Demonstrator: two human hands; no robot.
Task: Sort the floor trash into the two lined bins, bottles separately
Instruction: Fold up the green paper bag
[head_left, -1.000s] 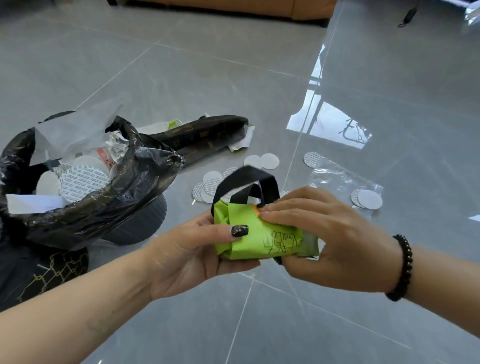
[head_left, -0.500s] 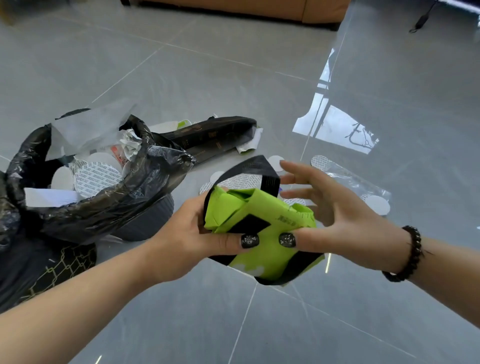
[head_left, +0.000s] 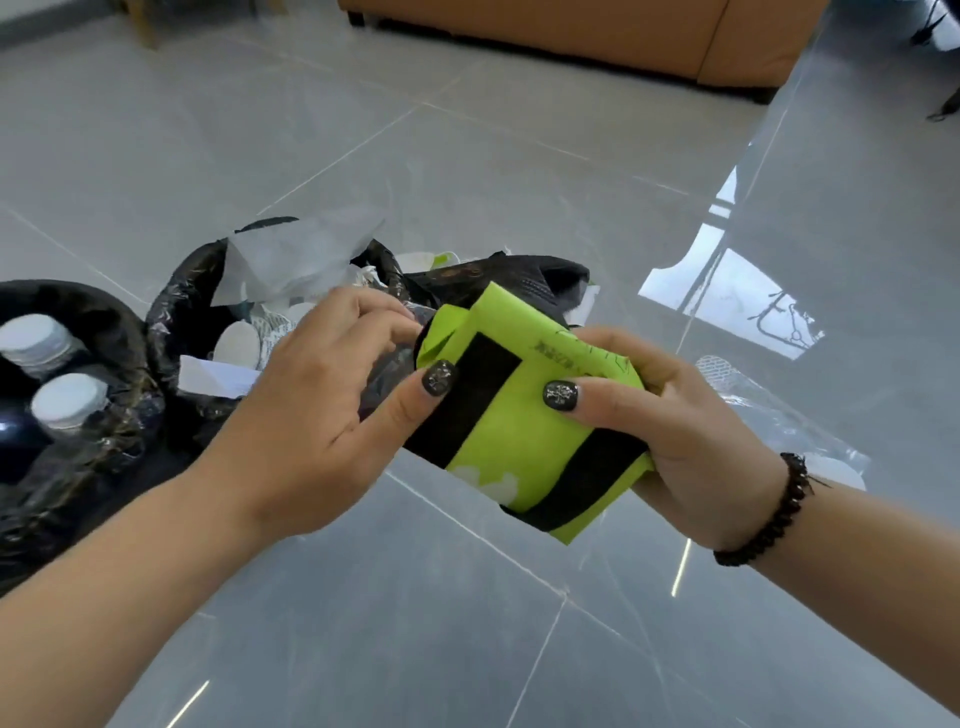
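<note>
Head: both hands (head_left: 322, 415) (head_left: 691, 431) grip green bag (head_left: 524, 415).

— How's the light?
— Bright, even daylight. A window's glare lies on the glossy floor (head_left: 519, 171) at right, with small streaks lower down.
— Sharp?
— Mostly; edges slightly soft, shadows faint, and lines bow outward from the wide lens.

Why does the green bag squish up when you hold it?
The green bag is probably thin and floppy: it lies folded and creased between the left hand and right hand. It looks light, and would likely spring open if let go.
</note>
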